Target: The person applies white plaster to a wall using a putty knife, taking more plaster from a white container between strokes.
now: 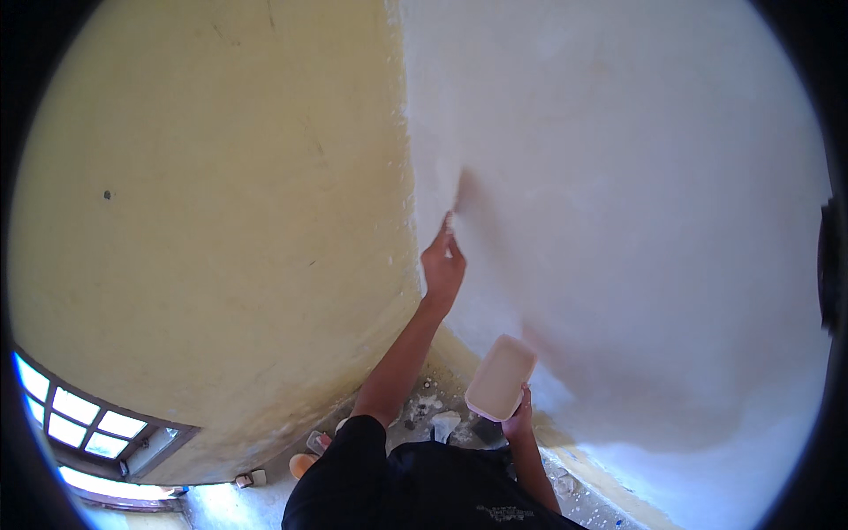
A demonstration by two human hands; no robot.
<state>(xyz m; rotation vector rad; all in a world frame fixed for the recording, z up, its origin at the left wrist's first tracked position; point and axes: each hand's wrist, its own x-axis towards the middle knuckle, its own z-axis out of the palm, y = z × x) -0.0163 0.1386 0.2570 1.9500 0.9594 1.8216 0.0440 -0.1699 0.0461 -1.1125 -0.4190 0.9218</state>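
Observation:
My left hand [444, 265] is raised to the corner between a yellow wall [238, 194] and a white-coated wall [618, 212]. Its fingers close on a thin flat tool [456, 196], whose tip is at the white surface near the yellow edge. The tool is small and blurred, so I cannot tell its exact kind. Lower down, my right hand [519, 415] grips a pinkish rectangular tub [501, 378] by its near right edge. A smooth pale surface shows inside the rim; whether it is contents or the bare bottom is unclear.
Below the corner is a floor [415, 415] spotted with white, with a whitish lump [446, 426] on it. A paned window [84, 420] is at the lower left. Small brown objects [251, 479] lie near the yellow wall's base. A dark object [828, 265] shows at the far right rim.

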